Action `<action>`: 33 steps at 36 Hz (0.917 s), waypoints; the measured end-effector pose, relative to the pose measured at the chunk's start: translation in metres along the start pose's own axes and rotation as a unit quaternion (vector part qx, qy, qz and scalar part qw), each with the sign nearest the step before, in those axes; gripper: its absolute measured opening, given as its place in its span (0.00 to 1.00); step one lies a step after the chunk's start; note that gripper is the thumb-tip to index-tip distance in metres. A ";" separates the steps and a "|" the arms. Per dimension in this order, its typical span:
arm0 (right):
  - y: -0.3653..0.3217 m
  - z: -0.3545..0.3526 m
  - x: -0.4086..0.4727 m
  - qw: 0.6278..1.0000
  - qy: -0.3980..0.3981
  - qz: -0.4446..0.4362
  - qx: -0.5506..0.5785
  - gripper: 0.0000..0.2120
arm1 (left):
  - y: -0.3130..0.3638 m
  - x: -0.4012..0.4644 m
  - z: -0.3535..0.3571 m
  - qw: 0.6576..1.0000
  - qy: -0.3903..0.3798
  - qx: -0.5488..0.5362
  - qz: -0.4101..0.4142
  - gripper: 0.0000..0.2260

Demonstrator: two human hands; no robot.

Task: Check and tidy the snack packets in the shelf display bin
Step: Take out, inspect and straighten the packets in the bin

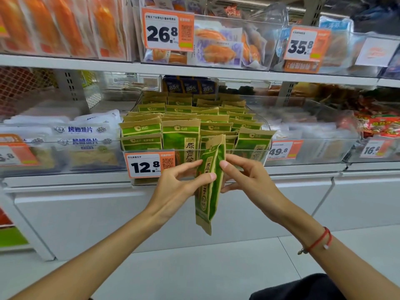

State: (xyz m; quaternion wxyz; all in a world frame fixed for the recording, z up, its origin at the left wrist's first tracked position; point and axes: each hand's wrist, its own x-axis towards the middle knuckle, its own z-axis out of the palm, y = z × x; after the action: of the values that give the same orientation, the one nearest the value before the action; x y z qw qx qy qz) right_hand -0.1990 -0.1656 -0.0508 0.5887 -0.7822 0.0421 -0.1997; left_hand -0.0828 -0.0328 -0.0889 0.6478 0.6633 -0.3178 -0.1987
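A green and brown snack packet (208, 187) hangs upright in front of the shelf, turned almost edge-on to me. My left hand (179, 182) pinches its left side between thumb and fingers. My right hand (244, 176) holds its right side, thumb at the front and fingers behind. Just behind it stands the clear display bin (249, 150), packed with several rows of the same green packets (180, 137) standing upright. An orange 12.8 price tag (149, 164) hangs on the bin's front.
White fish-slice packets (86, 135) fill the bin to the left. A clear bin with a 49.8 tag (283, 150) sits to the right, red packets (381, 124) beyond it. The upper shelf holds orange snack packs and price tags. White cabinet fronts and pale floor lie below.
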 end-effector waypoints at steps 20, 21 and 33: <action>-0.002 -0.005 -0.012 0.992 -0.086 -0.020 -0.093 0.29 | 0.010 -0.010 0.011 0.995 0.077 0.001 0.063 0.33; -0.001 -0.005 -0.012 0.992 -0.073 -0.022 -0.097 0.26 | 0.009 -0.011 0.012 0.994 0.083 0.011 0.066 0.34; -0.004 -0.018 -0.009 0.998 0.065 -0.002 0.020 0.20 | 0.015 -0.008 0.005 0.992 0.075 -0.034 0.092 0.19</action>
State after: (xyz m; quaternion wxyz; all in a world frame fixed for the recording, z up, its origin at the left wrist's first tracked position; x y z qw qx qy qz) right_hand -0.2143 -0.1784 -0.0450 0.6000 -0.7558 0.0748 -0.2515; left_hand -0.0945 -0.0303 -0.0757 0.7073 0.6219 -0.3214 -0.0984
